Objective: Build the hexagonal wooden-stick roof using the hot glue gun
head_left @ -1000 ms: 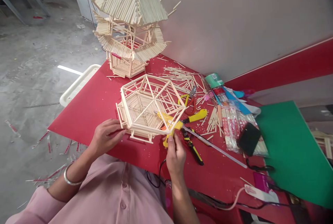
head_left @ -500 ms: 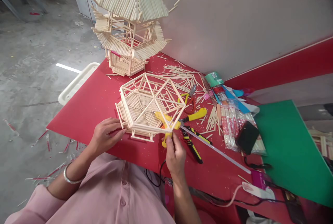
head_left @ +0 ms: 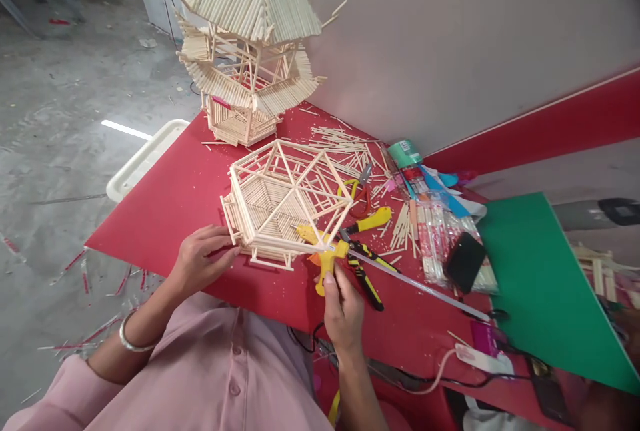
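Note:
A six-sided stick frame (head_left: 295,189) with a slatted floor lies in front of me on the red tabletop (head_left: 165,197). The fingers of my left hand (head_left: 203,259) pinch its near left corner. In my right hand (head_left: 344,307) is a yellow hot glue gun (head_left: 327,259), gripped by the handle. A long clear glue stick (head_left: 415,284) runs out of its back end. The gun's front part reaches over the near right edge of the frame, with its nozzle end pointing left. Behind the frame stands a tiered stick pavilion (head_left: 250,51) with sloping roofs.
Loose sticks (head_left: 345,144), cutting pliers (head_left: 363,181) and yellow-black pliers (head_left: 367,284) lie right of the frame. Beyond are wrapped stick packs (head_left: 435,237), a black box-like object (head_left: 465,261) and a green board (head_left: 550,291). A power strip (head_left: 483,361) with cables lies near the front right.
My right hand has drawn the glue gun slightly down and toward me, so its handle now shows in front of the frame's edge. My left hand stays at the frame's corner.

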`<state>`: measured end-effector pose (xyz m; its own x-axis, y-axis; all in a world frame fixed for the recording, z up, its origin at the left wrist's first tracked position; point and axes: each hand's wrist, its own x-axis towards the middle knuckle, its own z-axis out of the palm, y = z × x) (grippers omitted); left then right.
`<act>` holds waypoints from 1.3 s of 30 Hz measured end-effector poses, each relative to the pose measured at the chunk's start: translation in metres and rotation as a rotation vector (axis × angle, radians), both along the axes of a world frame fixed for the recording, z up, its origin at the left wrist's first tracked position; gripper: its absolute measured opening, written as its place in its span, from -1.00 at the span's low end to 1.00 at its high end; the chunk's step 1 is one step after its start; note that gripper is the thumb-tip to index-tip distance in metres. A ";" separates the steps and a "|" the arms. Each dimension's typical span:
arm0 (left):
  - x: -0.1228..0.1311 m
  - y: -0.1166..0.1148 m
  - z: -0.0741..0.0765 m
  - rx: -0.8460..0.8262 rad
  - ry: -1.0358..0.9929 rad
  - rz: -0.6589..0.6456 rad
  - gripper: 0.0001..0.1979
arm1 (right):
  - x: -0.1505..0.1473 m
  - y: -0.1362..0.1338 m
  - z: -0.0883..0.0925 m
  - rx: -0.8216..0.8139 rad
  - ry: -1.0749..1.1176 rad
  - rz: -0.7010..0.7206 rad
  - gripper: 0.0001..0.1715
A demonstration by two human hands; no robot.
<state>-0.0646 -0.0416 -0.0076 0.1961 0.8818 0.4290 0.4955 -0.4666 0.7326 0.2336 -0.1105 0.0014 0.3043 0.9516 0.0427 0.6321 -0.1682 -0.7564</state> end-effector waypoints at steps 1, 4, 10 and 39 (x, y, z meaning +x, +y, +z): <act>0.000 0.000 -0.001 0.006 -0.004 0.002 -0.87 | 0.003 -0.003 0.001 0.000 -0.002 -0.004 -0.31; 0.000 0.000 -0.002 0.014 -0.010 0.001 -0.87 | 0.009 -0.007 0.002 0.035 -0.035 -0.059 -0.30; -0.001 0.001 -0.003 -0.020 0.011 0.005 -0.85 | 0.008 0.004 -0.005 0.088 -0.075 -0.097 -0.29; 0.003 0.000 0.003 -0.058 0.003 0.037 -0.86 | 0.002 0.020 0.022 -0.217 0.357 0.229 -0.47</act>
<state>-0.0617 -0.0416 -0.0050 0.1646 0.9117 0.3765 0.5141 -0.4051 0.7561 0.2359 -0.0901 0.0238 0.0454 0.9713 -0.2336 0.3785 -0.2332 -0.8958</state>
